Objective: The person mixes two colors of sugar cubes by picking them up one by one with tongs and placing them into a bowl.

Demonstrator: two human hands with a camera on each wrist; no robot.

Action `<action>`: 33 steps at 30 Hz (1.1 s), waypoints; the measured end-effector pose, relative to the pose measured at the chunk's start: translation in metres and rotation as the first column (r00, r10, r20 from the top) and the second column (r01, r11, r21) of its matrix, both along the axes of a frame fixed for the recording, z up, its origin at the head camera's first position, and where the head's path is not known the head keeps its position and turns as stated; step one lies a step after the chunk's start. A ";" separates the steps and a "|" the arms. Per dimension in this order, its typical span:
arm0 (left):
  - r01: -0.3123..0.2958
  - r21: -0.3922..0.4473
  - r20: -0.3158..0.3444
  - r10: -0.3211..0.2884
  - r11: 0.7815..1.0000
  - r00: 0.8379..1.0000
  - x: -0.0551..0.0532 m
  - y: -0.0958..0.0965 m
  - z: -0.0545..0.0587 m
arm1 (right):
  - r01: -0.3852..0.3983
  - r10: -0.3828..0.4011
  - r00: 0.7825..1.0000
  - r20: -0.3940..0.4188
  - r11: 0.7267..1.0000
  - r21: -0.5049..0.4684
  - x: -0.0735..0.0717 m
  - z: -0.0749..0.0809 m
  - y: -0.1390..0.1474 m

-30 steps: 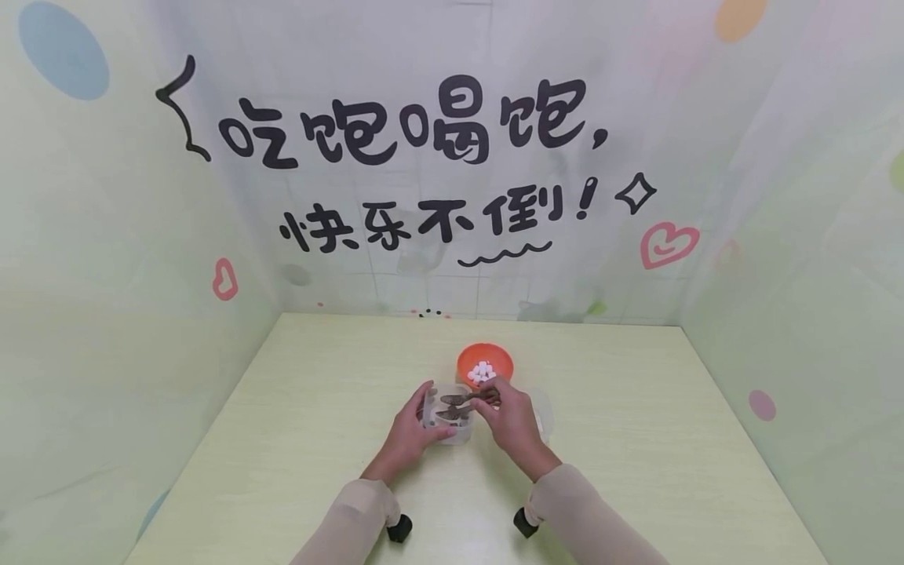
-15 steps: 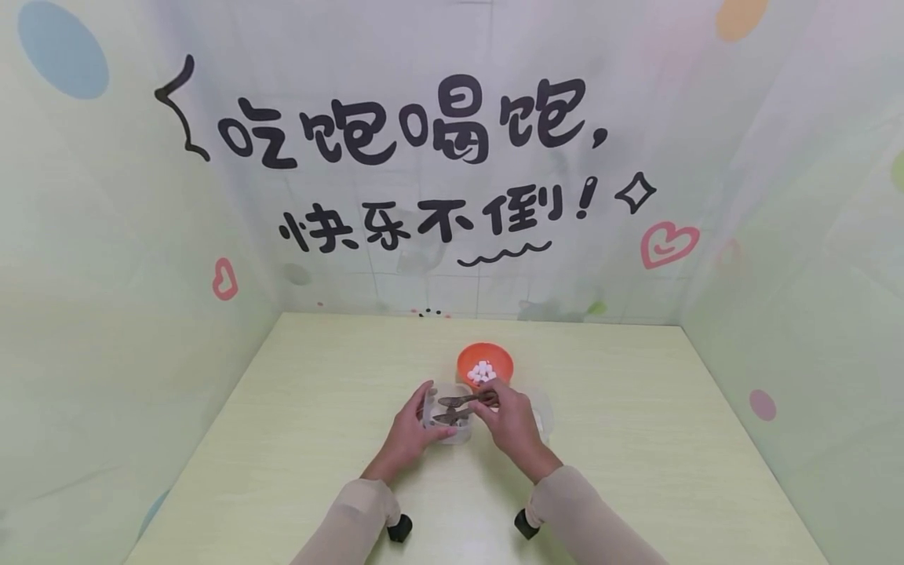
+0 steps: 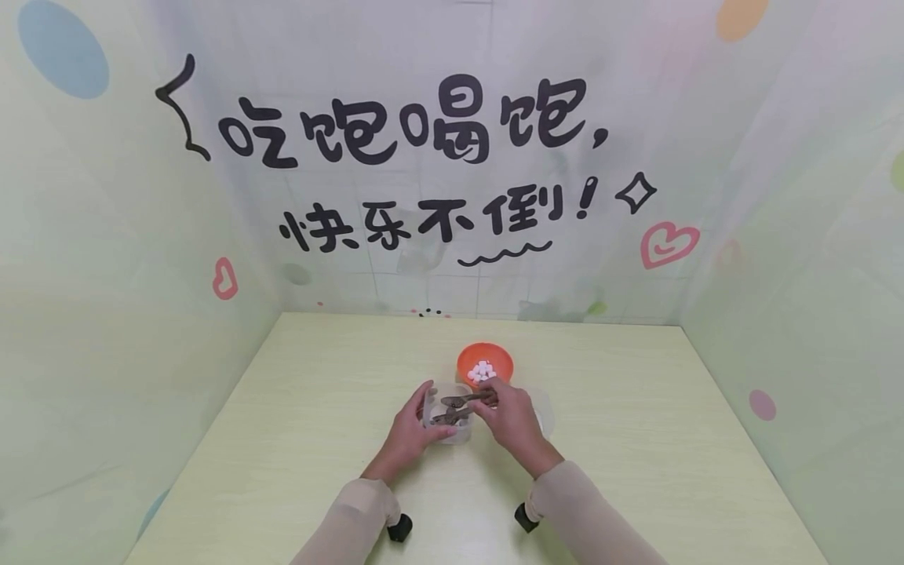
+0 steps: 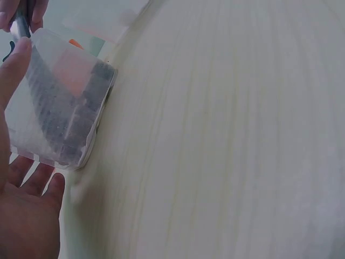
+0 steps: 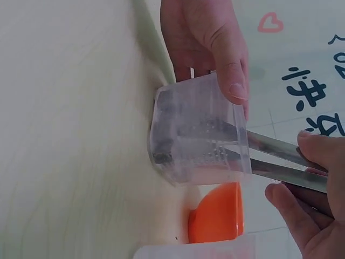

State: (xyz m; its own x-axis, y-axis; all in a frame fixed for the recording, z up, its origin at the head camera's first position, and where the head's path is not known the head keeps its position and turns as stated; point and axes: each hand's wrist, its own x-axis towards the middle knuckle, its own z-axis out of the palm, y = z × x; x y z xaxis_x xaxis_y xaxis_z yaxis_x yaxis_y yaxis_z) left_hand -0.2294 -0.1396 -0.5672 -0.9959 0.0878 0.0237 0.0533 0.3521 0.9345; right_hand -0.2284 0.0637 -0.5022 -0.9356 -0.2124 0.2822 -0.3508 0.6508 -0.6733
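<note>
My left hand [image 3: 408, 431] holds a clear plastic container [image 5: 188, 135] that stands on the table; its thumb lies at the near rim and the fingers reach round the side. Dark pieces [image 5: 161, 157] show through the wall at the bottom; their kind cannot be made out. My right hand [image 3: 517, 424] pinches a pair of metal tongs [image 5: 283, 172], whose arms stand apart and whose tips reach down inside the container. Whether the tips grip a piece is hard to tell. Just behind sits an orange bowl [image 3: 497, 357] with several small white pieces [image 3: 482, 370] in it.
A flat translucent lid [image 3: 547, 412] lies on the table [image 3: 636, 439] to the right, partly behind my right hand. Fabric walls close off the back and both sides; the back wall [image 3: 395, 290] carries large black lettering.
The tips of the tongs have shifted slightly left and toward me within the container. My left hand, the container and the bowl have stayed in place.
</note>
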 end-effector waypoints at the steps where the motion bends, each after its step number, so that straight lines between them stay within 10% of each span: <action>1: -0.001 -0.001 0.001 0.001 1.000 1.000 0.000 0.000 0.000 | 0.002 -0.002 1.000 0.018 1.000 0.018 0.000 0.002 0.000; 13: -0.012 -0.006 0.026 0.012 1.000 1.000 0.000 0.001 0.000 | -0.029 0.022 0.999 0.046 0.989 0.142 -0.002 0.008 0.007; 33: 0.006 0.004 0.007 -0.006 1.000 1.000 -0.001 0.001 -0.002 | 0.014 -0.013 0.995 -0.095 1.000 0.012 0.002 -0.002 0.014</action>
State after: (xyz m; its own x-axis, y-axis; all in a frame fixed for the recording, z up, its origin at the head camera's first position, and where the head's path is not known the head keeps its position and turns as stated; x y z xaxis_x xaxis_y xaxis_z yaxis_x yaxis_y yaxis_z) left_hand -0.2305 -0.1390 -0.5688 -0.9955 0.0933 0.0173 0.0489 0.3485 0.9360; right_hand -0.2264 0.0780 -0.5042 -0.9075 -0.2043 0.3671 -0.4040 0.6642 -0.6290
